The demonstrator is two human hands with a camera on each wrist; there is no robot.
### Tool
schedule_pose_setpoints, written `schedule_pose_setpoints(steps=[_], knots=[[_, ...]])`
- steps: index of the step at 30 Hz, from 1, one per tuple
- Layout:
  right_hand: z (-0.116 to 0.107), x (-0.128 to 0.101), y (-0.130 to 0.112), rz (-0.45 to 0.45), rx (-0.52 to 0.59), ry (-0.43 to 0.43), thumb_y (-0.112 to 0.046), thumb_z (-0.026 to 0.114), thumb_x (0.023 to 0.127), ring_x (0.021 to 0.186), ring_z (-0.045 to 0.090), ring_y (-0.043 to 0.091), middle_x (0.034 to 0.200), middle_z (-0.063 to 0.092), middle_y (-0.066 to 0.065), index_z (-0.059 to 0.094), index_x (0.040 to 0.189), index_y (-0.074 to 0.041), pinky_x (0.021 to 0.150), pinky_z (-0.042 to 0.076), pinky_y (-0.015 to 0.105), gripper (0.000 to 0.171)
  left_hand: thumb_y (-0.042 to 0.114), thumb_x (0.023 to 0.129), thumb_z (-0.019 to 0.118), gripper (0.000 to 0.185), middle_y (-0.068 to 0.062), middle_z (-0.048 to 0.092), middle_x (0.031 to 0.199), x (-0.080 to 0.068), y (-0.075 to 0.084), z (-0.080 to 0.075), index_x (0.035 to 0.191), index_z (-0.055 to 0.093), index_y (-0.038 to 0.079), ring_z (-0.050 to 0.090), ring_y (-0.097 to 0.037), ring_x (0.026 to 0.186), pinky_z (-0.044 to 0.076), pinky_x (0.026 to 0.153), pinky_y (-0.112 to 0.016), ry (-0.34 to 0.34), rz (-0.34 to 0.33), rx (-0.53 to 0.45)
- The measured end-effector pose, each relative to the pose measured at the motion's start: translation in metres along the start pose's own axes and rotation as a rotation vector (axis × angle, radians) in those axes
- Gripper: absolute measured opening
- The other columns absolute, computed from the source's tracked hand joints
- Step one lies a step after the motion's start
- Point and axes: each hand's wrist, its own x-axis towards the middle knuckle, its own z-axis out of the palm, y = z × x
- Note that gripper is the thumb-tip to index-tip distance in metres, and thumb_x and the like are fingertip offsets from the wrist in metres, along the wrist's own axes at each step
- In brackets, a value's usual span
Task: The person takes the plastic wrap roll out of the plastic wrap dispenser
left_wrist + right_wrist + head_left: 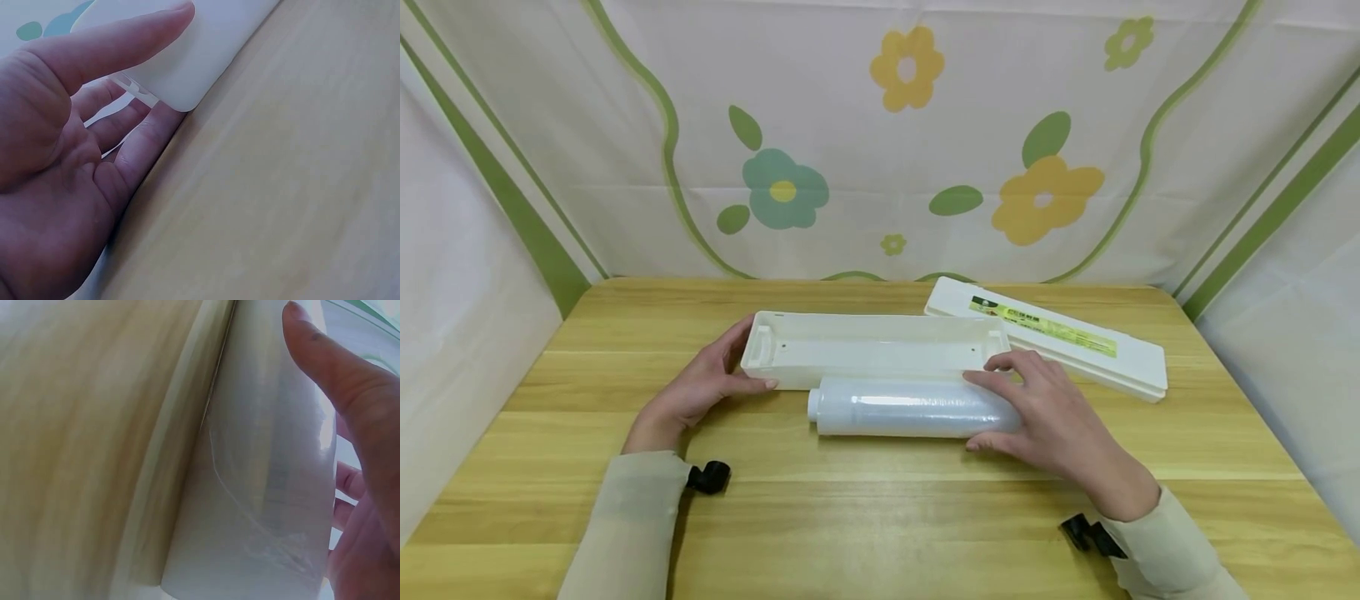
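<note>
My left hand (706, 379) holds the left end of an open, long white plastic box (872, 330). In the left wrist view the thumb (144, 40) lies along the box's outer wall (194, 69), while the other fingers reach round its end. Directly in front of the box lies a roll of cling film (910, 410), its white core end poking out at the left. My right hand (1051, 408) grips the roll's right end, thumb on the near side and fingers over the far side. The right wrist view shows the clear film (262, 456) with a loose edge line on it.
Behind the box, at the right, a white lid (1138, 367) with a green and yellow label lies slantwise on the wooden table (865, 525). A flower-printed curtain (857, 100) stands along the table's back edge, and white cloth hangs on both sides.
</note>
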Motion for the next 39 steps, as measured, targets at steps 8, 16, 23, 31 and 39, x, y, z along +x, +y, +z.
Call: schedule_pose_setpoints(steps=[8,16,23,31,39], knots=[[-0.001,0.000,0.000,0.013,0.006,-0.022,-0.058,0.096,0.067,0.124,0.062,0.035,0.130,0.066,0.007,0.072,0.139,-0.024,0.104,0.050,0.056,0.083,0.013,0.088,0.090,0.108,-0.007,0.033,0.172,0.001,0.000,0.001,0.173,0.024,0.028,0.035,-0.028,0.152,0.046,0.103,-0.012,0.004,0.007,0.012],[0.000,0.000,0.000,0.011,0.013,-0.018,-0.058,0.096,0.068,0.124,0.063,0.035,0.132,0.066,0.008,0.072,0.139,-0.023,0.102,0.053,0.056,0.083,0.014,0.088,0.090,0.108,-0.006,0.035,0.172,0.002,0.000,0.000,0.172,0.024,0.029,0.035,-0.028,0.152,0.046,0.103,-0.012,0.012,0.005,0.026],[0.001,-0.003,0.001,-0.002,0.012,-0.012,-0.058,0.096,0.068,0.121,0.064,0.032,0.131,0.066,0.007,0.072,0.139,-0.022,0.098,0.055,0.054,0.083,0.013,0.089,0.089,0.107,-0.009,0.036,0.171,0.000,0.001,0.002,0.173,0.024,0.028,0.035,-0.031,0.152,0.046,0.101,-0.013,0.012,0.016,0.028],[-0.005,-0.007,-0.003,0.020,-0.063,-0.009,-0.071,0.090,0.069,0.124,0.063,0.037,0.135,0.067,0.011,0.073,0.137,-0.025,0.099,0.051,0.056,0.084,0.014,0.086,0.092,0.107,-0.004,0.039,0.171,0.002,-0.001,0.005,0.172,0.029,0.027,0.034,-0.028,0.157,0.044,0.105,-0.012,0.018,0.030,0.034],[-0.019,-0.001,-0.002,0.040,-0.067,0.035,-0.080,0.061,0.092,0.132,0.061,0.041,0.143,0.065,0.017,0.070,0.143,-0.017,0.106,0.049,0.066,0.081,0.018,0.095,0.084,0.106,-0.003,0.023,0.179,-0.010,0.009,-0.003,0.175,0.014,0.023,0.025,-0.033,0.162,0.042,0.123,-0.043,-0.004,-0.005,0.045]])
